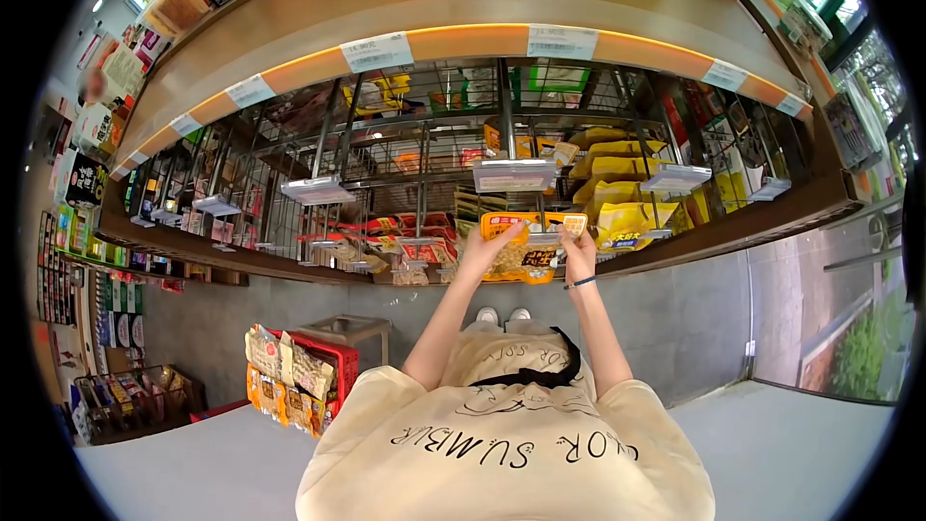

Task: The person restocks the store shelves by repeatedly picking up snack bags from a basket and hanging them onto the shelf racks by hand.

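An orange snack bag [518, 268] with a clear lower window is held upright in front of the hanging rack. My left hand [494, 245] is closed on its upper left part, the thumb lying over the front. At the upper right corner, my right hand [579, 256] pinches the same bag; a dark band circles that wrist. A metal hook with a clear price-tag holder [515, 175] is just above the bag. Yellow snack bags [632, 222] hang to the right of my hands, and red-topped bags [424, 246] hang to the left. The bag's back side is hidden.
A wooden shelf edge with paper price labels [376, 51] runs above the wire rack. Behind me to the left, a red crate [345, 367] carries several snack bags beside a low stool [352, 330]. A basket of packets [135, 400] stands farther left. Glass panels are on the right.
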A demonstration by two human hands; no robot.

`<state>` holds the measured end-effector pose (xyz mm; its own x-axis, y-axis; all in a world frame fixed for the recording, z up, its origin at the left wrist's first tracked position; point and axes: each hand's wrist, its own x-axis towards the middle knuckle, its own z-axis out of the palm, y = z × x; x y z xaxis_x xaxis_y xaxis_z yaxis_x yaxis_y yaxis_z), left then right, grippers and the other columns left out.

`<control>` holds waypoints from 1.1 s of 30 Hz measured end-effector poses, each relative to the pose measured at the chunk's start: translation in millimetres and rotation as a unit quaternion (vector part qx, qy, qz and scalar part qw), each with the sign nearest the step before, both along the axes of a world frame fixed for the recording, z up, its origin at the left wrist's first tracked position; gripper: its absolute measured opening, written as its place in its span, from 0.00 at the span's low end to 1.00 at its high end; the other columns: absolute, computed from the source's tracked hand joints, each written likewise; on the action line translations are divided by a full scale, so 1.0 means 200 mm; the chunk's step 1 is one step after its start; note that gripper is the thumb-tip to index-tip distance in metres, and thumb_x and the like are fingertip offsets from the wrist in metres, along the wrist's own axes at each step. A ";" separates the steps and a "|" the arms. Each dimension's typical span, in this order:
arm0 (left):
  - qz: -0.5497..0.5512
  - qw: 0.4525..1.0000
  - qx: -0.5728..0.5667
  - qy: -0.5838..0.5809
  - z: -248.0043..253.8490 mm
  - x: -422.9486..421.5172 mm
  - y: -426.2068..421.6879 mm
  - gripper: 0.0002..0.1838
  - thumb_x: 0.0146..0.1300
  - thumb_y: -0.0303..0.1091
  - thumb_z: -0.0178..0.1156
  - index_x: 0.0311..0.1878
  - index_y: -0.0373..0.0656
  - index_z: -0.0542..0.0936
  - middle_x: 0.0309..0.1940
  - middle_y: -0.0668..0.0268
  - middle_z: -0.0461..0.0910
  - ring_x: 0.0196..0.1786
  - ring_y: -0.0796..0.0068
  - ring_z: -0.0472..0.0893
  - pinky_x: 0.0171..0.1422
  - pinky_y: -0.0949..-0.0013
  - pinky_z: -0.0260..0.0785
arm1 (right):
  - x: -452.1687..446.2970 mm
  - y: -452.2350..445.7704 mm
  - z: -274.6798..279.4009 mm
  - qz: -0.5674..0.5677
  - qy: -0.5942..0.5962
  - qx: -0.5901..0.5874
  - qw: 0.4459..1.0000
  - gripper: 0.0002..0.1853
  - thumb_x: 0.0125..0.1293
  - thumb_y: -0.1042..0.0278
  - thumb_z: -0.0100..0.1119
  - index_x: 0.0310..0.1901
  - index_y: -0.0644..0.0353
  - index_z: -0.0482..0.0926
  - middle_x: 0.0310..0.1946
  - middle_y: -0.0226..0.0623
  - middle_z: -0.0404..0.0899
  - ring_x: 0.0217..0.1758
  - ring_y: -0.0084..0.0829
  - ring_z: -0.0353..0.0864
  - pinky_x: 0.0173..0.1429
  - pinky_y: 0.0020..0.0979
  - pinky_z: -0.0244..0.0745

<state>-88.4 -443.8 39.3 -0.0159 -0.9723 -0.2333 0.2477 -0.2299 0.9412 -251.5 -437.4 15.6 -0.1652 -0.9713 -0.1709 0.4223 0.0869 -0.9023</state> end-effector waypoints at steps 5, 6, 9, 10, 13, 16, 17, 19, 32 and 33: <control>-0.014 1.000 0.007 -0.022 0.00 0.01 -0.06 0.16 0.46 0.39 0.62 0.34 0.36 0.75 0.29 0.66 0.76 0.30 0.82 0.73 0.34 0.80 0.63 | 0.01 -0.06 -0.01 -0.002 0.010 0.031 0.999 0.10 0.52 0.70 0.57 0.36 0.60 0.71 0.32 0.28 0.73 0.34 0.16 0.70 0.39 0.20 0.64; -0.022 0.999 0.014 -0.034 0.02 0.01 -0.07 0.16 0.46 0.39 0.61 0.34 0.36 0.75 0.29 0.66 0.76 0.31 0.82 0.74 0.34 0.80 0.64 | 0.01 -0.08 -0.01 -0.002 0.010 0.030 0.999 0.10 0.52 0.70 0.57 0.36 0.60 0.71 0.32 0.28 0.73 0.34 0.16 0.70 0.39 0.20 0.64; -0.031 0.997 0.030 -0.068 0.05 0.02 -0.12 0.17 0.47 0.39 0.61 0.35 0.35 0.75 0.29 0.66 0.76 0.32 0.81 0.74 0.36 0.79 0.64 | 0.02 -0.16 -0.04 -0.004 0.017 0.011 1.000 0.09 0.52 0.69 0.57 0.34 0.60 0.73 0.30 0.27 0.74 0.32 0.16 0.71 0.36 0.20 0.65; -0.030 0.997 0.028 -0.068 0.03 0.02 -0.14 0.17 0.47 0.39 0.61 0.35 0.35 0.75 0.29 0.66 0.76 0.32 0.81 0.74 0.36 0.79 0.64 | 0.01 -0.19 -0.07 -0.003 0.017 0.009 1.000 0.09 0.52 0.69 0.57 0.34 0.60 0.73 0.30 0.27 0.74 0.32 0.16 0.71 0.36 0.20 0.65; -0.041 0.998 -0.037 -0.007 0.00 0.02 -0.20 0.17 0.47 0.40 0.60 0.38 0.38 0.75 0.32 0.68 0.76 0.35 0.82 0.73 0.40 0.77 0.62 | 0.02 -0.27 -0.07 -0.009 0.011 -0.003 1.000 0.09 0.52 0.69 0.57 0.35 0.60 0.72 0.31 0.28 0.74 0.33 0.17 0.71 0.36 0.19 0.65; -0.018 0.999 -0.022 -0.014 -0.01 0.02 -0.27 0.19 0.47 0.42 0.60 0.38 0.37 0.74 0.31 0.68 0.76 0.34 0.82 0.73 0.40 0.78 0.62 | 0.04 -0.33 -0.04 -0.016 0.028 -0.028 0.999 0.10 0.53 0.69 0.55 0.38 0.61 0.72 0.33 0.28 0.74 0.35 0.17 0.71 0.39 0.20 0.64; -0.027 0.998 -0.008 -0.058 -0.03 0.03 -0.31 0.24 0.44 0.48 0.61 0.38 0.36 0.74 0.33 0.66 0.75 0.36 0.79 0.73 0.43 0.77 0.61 | 0.05 -0.35 -0.03 -0.017 0.028 -0.031 0.999 0.10 0.53 0.69 0.55 0.38 0.61 0.72 0.33 0.28 0.74 0.35 0.17 0.71 0.39 0.20 0.64; -0.032 0.995 0.019 -0.087 0.04 0.04 -0.33 0.29 0.42 0.51 0.60 0.41 0.35 0.72 0.36 0.63 0.74 0.39 0.77 0.71 0.45 0.75 0.60 | 0.06 -0.39 -0.01 -0.022 0.017 -0.024 0.999 0.11 0.53 0.69 0.55 0.38 0.61 0.72 0.33 0.28 0.74 0.35 0.18 0.70 0.39 0.20 0.64; -0.032 0.994 -0.031 0.097 -0.43 0.06 -0.62 0.16 0.53 0.40 0.55 0.35 0.34 0.73 0.28 0.68 0.75 0.32 0.81 0.73 0.38 0.79 0.62 | 0.05 -0.63 -0.15 -0.054 0.050 -0.013 0.997 0.14 0.48 0.63 0.61 0.34 0.60 0.73 0.29 0.28 0.75 0.31 0.19 0.70 0.36 0.21 0.63; -0.007 0.977 -0.044 0.207 -0.40 0.05 -0.62 0.15 0.52 0.39 0.56 0.34 0.34 0.74 0.27 0.69 0.75 0.30 0.81 0.73 0.36 0.79 0.63 | 0.04 -0.64 -0.14 -0.050 0.053 0.003 0.997 0.14 0.48 0.62 0.62 0.34 0.60 0.73 0.30 0.28 0.74 0.31 0.19 0.70 0.37 0.22 0.62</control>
